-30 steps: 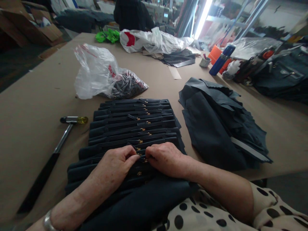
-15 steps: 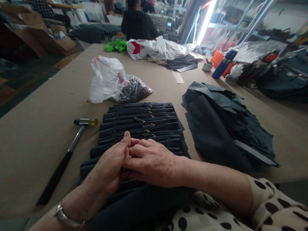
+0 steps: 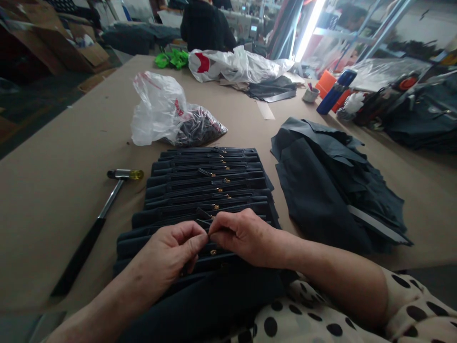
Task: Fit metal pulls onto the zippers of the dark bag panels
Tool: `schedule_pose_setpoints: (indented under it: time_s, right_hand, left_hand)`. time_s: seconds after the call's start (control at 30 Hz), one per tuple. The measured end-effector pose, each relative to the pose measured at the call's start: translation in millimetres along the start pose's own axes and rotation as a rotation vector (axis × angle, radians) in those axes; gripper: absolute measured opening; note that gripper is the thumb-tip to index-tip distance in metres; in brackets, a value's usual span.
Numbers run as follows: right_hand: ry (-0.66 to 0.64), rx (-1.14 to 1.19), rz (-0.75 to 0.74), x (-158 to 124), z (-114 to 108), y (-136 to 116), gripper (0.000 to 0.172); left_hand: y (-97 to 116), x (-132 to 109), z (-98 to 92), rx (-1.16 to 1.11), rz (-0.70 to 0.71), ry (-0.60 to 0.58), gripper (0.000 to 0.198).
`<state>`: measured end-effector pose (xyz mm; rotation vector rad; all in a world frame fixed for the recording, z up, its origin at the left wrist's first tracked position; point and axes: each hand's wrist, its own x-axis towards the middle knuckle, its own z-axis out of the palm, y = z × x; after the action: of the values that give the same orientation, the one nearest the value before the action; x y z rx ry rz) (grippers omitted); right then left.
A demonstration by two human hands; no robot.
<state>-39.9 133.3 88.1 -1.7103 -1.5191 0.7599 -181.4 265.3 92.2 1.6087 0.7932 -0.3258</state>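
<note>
Over the near end of a row of overlapping dark zippered pieces [image 3: 200,186], both hands meet fingertip to fingertip. My left hand [image 3: 173,247] pinches thumb against forefinger. My right hand [image 3: 246,237] is pinched just beside it, its tips almost touching the left ones. Whatever small thing lies between the fingertips is too small to make out. Gold zipper sliders with dark pull strips run down the middle of the pieces, and one gold slider [image 3: 213,252] shows just below the hands. Dark fabric hangs over my lap at the table's near edge.
A hammer [image 3: 101,221] with a black handle lies left of the row. Behind it sits a clear plastic bag [image 3: 200,126] of dark bits. Dark fabric pieces [image 3: 321,190] are heaped at the right. A blue bottle [image 3: 335,93] and a small cup [image 3: 310,94] stand farther back. Across the table is a person [image 3: 207,26].
My hands were clasped together, the right fingers over the left palm. They have drawn apart into two pinches, showing more of the near zippers. The view has shifted slightly.
</note>
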Motion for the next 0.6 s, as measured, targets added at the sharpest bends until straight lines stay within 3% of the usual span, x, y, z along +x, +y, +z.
schedule_pose_setpoints:
  time_s: [0.1, 0.27, 0.4, 0.6]
  right_hand:
    - [-0.053, -0.024, 0.039, -6, 5, 0, 0.011]
    - [-0.196, -0.311, 0.008, -6, 12, 4, 0.013]
    - [-0.261, -0.383, 0.026, -2, 16, 11, 0.016]
    - [-0.290, -0.396, 0.038, 1, 17, 14, 0.016]
  left_hand:
    - [-4, -2, 2.2, 0.156, 0.060, -0.040, 0.033]
    - [-8, 3, 4.7, 0.570, 0.250, -0.015, 0.028]
    - [-12, 7, -2.0, 0.811, 0.208, 0.037, 0.027]
    - [-9, 8, -7.2, 0.861, 0.186, -0.005, 0.027]
